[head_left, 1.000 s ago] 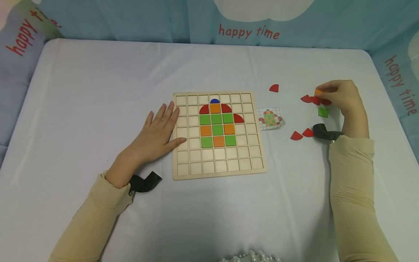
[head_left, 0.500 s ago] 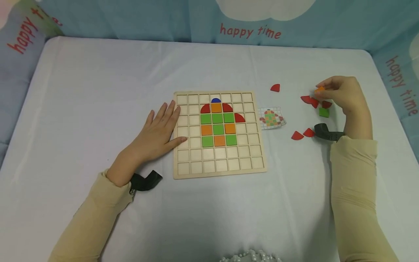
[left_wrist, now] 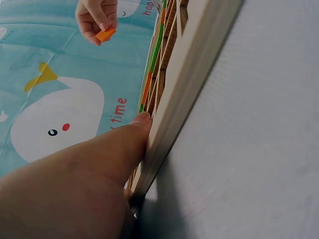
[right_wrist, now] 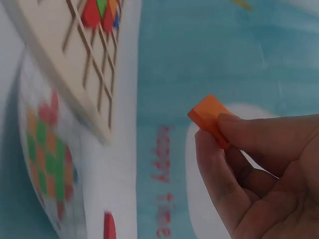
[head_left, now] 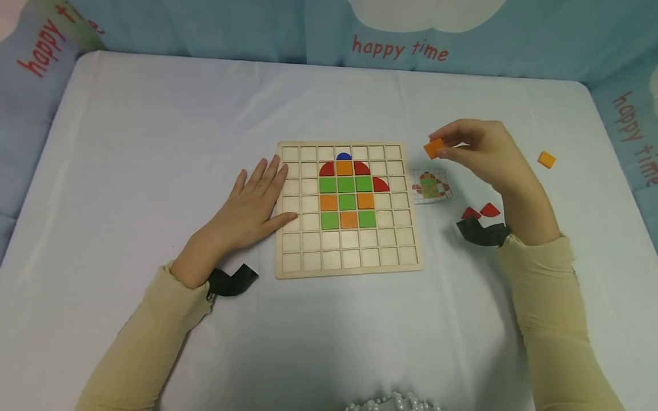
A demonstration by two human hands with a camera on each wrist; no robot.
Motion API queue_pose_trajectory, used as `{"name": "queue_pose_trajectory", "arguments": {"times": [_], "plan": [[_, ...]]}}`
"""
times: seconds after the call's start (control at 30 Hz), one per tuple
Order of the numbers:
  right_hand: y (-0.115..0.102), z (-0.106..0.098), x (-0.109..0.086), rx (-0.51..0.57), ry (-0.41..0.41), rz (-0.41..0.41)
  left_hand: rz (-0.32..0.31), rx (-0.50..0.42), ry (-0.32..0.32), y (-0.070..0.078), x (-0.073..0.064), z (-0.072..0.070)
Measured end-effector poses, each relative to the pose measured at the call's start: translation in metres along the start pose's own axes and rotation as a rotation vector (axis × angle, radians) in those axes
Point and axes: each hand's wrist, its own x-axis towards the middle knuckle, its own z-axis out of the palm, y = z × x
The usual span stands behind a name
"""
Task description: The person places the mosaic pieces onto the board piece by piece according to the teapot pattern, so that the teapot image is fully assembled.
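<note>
My right hand (head_left: 485,151) is raised beyond the right edge of the wooden grid board (head_left: 331,260), pinching an orange square block (head_left: 434,149) between thumb and fingers. The right wrist view shows this block (right_wrist: 207,112) tilted at the fingertips. My left hand (head_left: 247,208) lies flat with fingers spread over the board's left edge; its thumb rests on the frame in the left wrist view. Set in the board are green squares (head_left: 346,202), orange squares (head_left: 348,220), red quarter-circles (head_left: 380,184) and a blue half-circle (head_left: 344,156).
A small printed pattern card (head_left: 432,186) lies against the board's right side. Two red quarter-circle pieces (head_left: 490,210) show near the right wrist's black camera mount (head_left: 482,233). Another orange square (head_left: 546,160) lies farther right. The right hand and forearm hide part of the table.
The right hand has lifted the orange block from the loose pieces and carried it left toward the board. Another orange square has come into sight. The left hand stays on the board.
</note>
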Motion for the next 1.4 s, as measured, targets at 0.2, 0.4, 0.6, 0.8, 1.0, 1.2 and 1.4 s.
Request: {"name": "queue_pose_trajectory", "arguments": {"times": [0.2, 0.4, 0.6, 0.8, 1.0, 1.2, 1.4], "plan": [[-0.014, 0.023, -0.005, -0.002, -0.089, -0.076, -0.002, -0.005, -0.003, 0.003, 0.001, -0.003], [-0.021, 0.038, -0.007, -0.013, -0.136, -0.156, -0.007, -0.001, -0.001, 0.003, 0.001, -0.002], [-0.030, 0.058, -0.012, 0.033, -0.253, -0.173, -0.007, 0.005, 0.003, 0.002, 0.001, -0.001], [-0.041, 0.087, -0.018, 0.065, -0.415, -0.214, -0.003, 0.002, 0.000, 0.001, 0.001, 0.000], [-0.052, 0.115, -0.020, -0.001, -0.535, -0.326, -0.009, -0.001, 0.004, 0.001, 0.000, 0.000], [-0.054, 0.126, -0.019, -0.046, -0.522, -0.396, -0.009, -0.003, 0.003, 0.001, -0.001, 0.000], [-0.054, 0.128, -0.019, -0.067, -0.491, -0.397, -0.009, 0.003, 0.005, 0.001, 0.000, -0.001]]}}
